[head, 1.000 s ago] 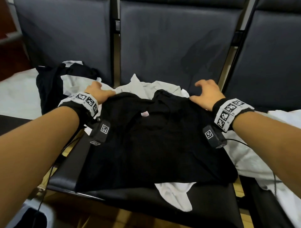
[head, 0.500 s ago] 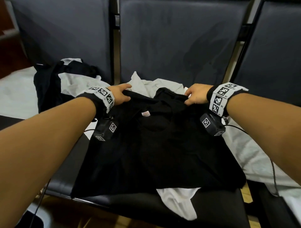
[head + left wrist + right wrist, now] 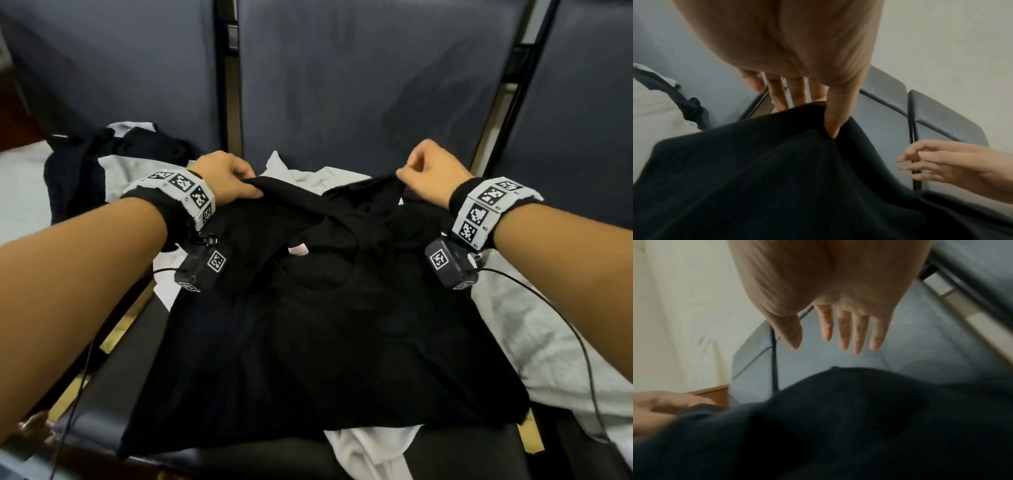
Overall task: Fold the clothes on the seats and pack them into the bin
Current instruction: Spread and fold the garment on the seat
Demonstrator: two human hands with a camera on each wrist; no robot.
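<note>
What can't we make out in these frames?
Bin: in no view.
White garment: head view, mostly covered by the black shirt.
Left hand: left wrist view, fingertips hidden behind the shirt's edge.
Shirt fabric detail: right wrist view, lost to motion blur.

White cloth (image 3: pixel 373 448) mostly hidden under black shirt (image 3: pixel 318 342); only edges show at the seat front and behind the collar. Right wrist view blurred: shirt (image 3: pixel 838 426) a dark smear, left hand (image 3: pixel 663 404) cut by the frame edge, right hand (image 3: pixel 838 296) fingers straight there, yet the head view shows it (image 3: pixel 431 171) pinching, so its grip is unclear. Left fingers (image 3: pixel 797 91) partly behind shirt fold (image 3: pixel 756 162). Dark garment (image 3: pixel 82 164) at left partly hidden by the forearm.
</note>
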